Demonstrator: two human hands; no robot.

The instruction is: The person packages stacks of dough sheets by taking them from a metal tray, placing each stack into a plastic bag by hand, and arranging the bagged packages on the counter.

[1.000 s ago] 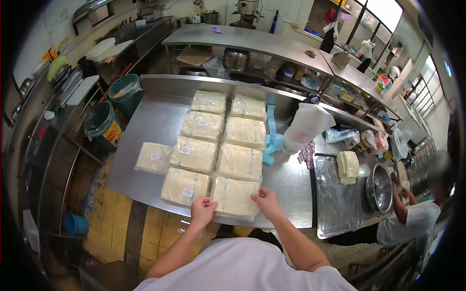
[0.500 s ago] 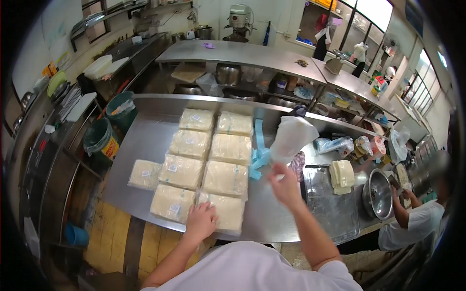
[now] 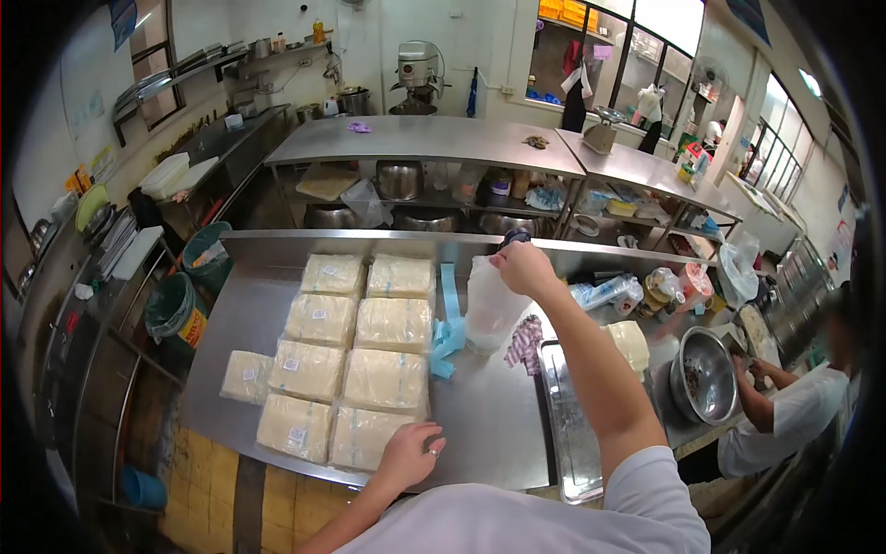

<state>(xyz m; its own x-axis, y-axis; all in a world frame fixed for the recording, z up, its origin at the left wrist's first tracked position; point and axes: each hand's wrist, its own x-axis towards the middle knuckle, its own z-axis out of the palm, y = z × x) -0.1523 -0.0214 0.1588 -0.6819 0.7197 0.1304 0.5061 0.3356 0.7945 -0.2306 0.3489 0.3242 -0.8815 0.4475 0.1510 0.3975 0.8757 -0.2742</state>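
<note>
My left hand (image 3: 411, 454) is at the front right corner of the nearest pack, fingers loosely stretched out and apart, holding nothing. Flat, pale sheets in clear plastic make up these packs (image 3: 371, 439), laid in two columns, some with a small label. A single smaller pack (image 3: 247, 377) lies to the left. My right hand (image 3: 526, 268) reaches forward with curled fingers at the upper edge of a translucent plastic container (image 3: 489, 309); what the fingertips hold is hidden. Just behind that hand is a dark object (image 3: 514, 239). Light blue strips (image 3: 449, 337) lie beside the packs.
A striped cloth (image 3: 525, 343) and a metal tray (image 3: 574, 429) lie to the right, with stacked pale sheets (image 3: 628, 348) beyond. A co-worker's hands (image 3: 752, 371) are beside a steel bowl (image 3: 704, 377). A raised steel edge (image 3: 369, 243) runs along the table's back.
My right hand has moved forward to the top of the translucent container. My left hand has slid off the packs' middle to the front right corner. The view has tilted up.
</note>
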